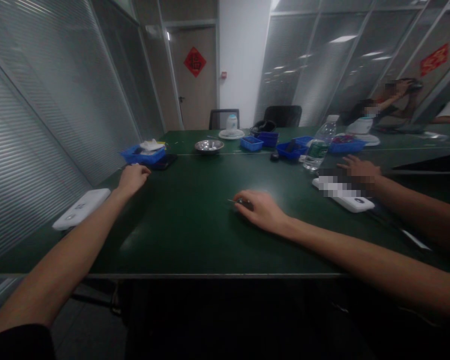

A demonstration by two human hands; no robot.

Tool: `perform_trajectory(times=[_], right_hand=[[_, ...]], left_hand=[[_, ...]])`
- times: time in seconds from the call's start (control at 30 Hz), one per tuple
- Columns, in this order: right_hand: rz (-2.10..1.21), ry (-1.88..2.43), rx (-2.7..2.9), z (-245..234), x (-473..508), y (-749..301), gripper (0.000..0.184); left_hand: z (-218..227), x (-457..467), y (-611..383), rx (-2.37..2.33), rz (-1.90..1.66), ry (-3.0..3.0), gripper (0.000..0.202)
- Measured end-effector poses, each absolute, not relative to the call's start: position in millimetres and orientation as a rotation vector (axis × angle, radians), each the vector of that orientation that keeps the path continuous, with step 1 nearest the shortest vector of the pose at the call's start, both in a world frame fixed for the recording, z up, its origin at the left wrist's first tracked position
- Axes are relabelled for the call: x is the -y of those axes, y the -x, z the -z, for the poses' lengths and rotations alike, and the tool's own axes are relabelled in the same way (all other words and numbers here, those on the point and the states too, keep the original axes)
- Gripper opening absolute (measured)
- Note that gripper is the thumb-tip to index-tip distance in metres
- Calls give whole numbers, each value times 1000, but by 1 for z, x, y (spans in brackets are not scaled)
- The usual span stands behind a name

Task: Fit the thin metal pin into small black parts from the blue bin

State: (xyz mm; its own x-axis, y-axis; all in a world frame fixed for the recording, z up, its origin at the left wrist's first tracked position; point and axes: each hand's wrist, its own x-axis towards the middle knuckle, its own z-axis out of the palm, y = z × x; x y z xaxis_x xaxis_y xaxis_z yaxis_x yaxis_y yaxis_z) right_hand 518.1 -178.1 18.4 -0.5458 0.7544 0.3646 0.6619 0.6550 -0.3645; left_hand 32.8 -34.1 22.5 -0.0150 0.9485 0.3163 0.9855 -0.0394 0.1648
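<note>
Head view, right hand [264, 210], fingers around one dark object [245, 203], left hand [132, 179] near one blue tray [150, 157], grip unclear

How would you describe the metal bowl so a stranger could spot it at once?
On the green table, look towards the far end. Between the leftmost blue tray and the other blue trays sits a round bowl. Its shiny silver metal sets it apart from those trays and the white basket behind it.
</note>
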Motion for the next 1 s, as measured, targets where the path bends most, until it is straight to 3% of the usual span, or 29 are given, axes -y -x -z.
perform_trajectory(times=[0.3, 0.53, 0.73, 0.83, 1.0], right_hand=[[-228, 1100, 2381, -15, 176, -519, 21], [-228, 1093, 2390, -17, 177, -519, 21], [-236, 1089, 2398, -19, 179, -518, 20], [-242, 1066, 2417, -18, 178, -519, 22], [-233, 998, 2431, -16, 176, -520, 25]], left_hand=[[-22, 27, -28, 2337, 595, 2062, 37], [-23, 28, -16, 2433, 564, 1959, 24], [-27, 30, -28, 2513, 575, 2060, 31], [-30, 39, -72, 2316, 660, 2437, 31], [-30, 88, -180, 1475, 791, 3165, 28]])
